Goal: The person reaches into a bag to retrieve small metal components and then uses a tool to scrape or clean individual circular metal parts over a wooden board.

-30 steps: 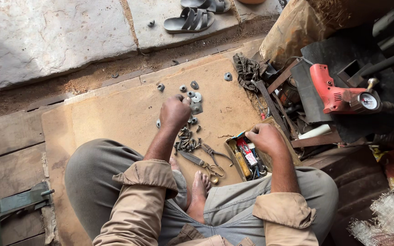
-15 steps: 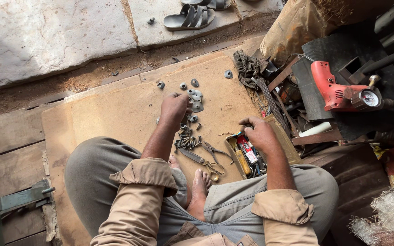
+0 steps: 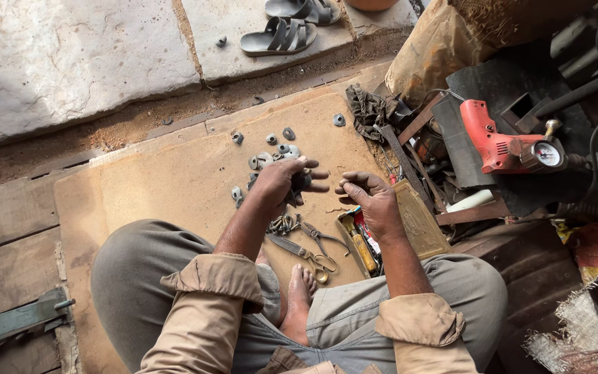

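Both hands have lifted together: left hand (image 3: 282, 183) curls around a small dark metal part (image 3: 302, 181), right hand (image 3: 372, 197) pinched shut beside it, above the tan board (image 3: 167, 180). Fitting looks underway; careful alignment needed.

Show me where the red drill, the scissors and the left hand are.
red drill (image 3: 491, 138), head view, on its red body.
scissors (image 3: 308, 252), head view, near the pivot.
left hand (image 3: 279, 181), head view, on its back.
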